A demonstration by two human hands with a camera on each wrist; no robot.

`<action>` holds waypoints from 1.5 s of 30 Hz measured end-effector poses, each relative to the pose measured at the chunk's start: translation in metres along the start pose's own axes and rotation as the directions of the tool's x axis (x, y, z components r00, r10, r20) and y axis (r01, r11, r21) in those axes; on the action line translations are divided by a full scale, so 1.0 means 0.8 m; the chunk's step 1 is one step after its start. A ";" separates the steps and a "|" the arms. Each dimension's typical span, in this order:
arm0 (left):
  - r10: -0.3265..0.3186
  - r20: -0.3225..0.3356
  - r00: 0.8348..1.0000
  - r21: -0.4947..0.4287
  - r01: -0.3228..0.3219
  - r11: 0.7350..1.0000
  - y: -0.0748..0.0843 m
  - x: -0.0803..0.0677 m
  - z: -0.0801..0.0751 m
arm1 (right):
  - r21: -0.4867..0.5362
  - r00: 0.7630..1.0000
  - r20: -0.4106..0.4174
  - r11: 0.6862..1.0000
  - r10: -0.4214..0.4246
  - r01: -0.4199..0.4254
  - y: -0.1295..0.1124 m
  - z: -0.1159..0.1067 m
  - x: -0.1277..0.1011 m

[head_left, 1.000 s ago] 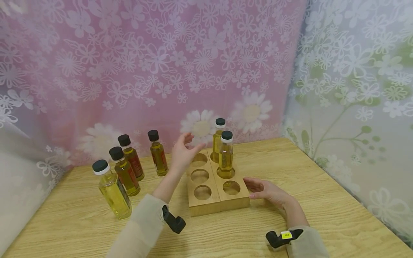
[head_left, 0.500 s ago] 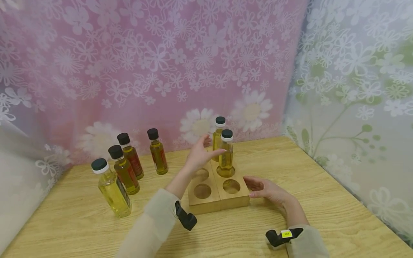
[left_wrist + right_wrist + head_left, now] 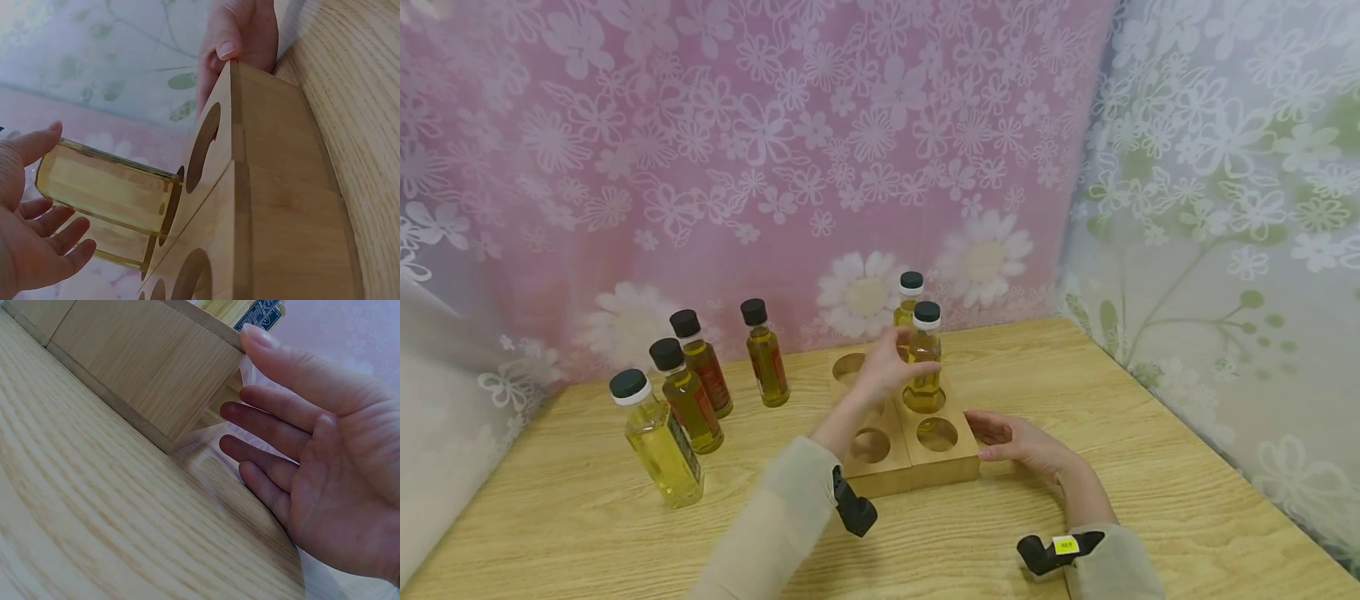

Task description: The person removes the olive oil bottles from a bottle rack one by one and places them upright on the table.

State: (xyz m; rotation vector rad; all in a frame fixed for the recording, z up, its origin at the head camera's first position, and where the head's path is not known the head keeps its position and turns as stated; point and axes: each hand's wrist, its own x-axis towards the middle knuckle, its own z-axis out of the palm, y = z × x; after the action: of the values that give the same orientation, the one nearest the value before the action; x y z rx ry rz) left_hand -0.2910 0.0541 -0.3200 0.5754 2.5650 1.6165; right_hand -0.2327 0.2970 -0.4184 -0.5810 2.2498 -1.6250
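Oil bottle [image 3: 925,357], black-capped, stands upright in the middle hole of the wooden rack's [image 3: 947,472] right row, with the left hand [image 3: 886,372] spread open just beside it, fingers straight and not yet closed on the glass. Right hand [image 3: 1018,439] lies flat with relaxed fingers against the rack's right side, holding nothing.

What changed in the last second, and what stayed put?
The left hand swung rightward from above the holder's empty holes to the nearer bottle in the wooden holder, its open fingers beside the glass and not yet closed round it. The right hand stayed against the holder's right side; all six bottles stand as before.
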 end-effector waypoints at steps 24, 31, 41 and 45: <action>0.029 -0.071 0.997 0.044 -0.026 0.999 -0.004 -0.002 0.007 | 0.027 1.000 -0.001 1.000 0.006 -0.006 -0.003 0.002 0.000; 0.032 -0.096 0.995 0.014 -0.031 0.999 -0.003 -0.002 0.001 | 0.026 1.000 -0.007 1.000 0.008 -0.008 -0.002 0.002 -0.001; 0.072 -0.154 0.985 -0.037 -0.078 0.996 0.013 -0.007 -0.009 | 0.026 1.000 -0.003 1.000 -0.004 0.004 -0.004 0.002 -0.001; 0.105 -0.190 0.976 -0.074 -0.121 0.990 0.017 -0.006 -0.015 | 0.016 1.000 -0.007 1.000 0.001 -0.001 -0.004 0.001 -0.002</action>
State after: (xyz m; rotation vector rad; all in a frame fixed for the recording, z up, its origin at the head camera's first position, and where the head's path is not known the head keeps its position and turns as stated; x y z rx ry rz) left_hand -0.2856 0.0476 -0.3031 0.6007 2.6173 1.8922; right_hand -0.2306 0.2958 -0.4158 -0.5708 2.2391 -1.6459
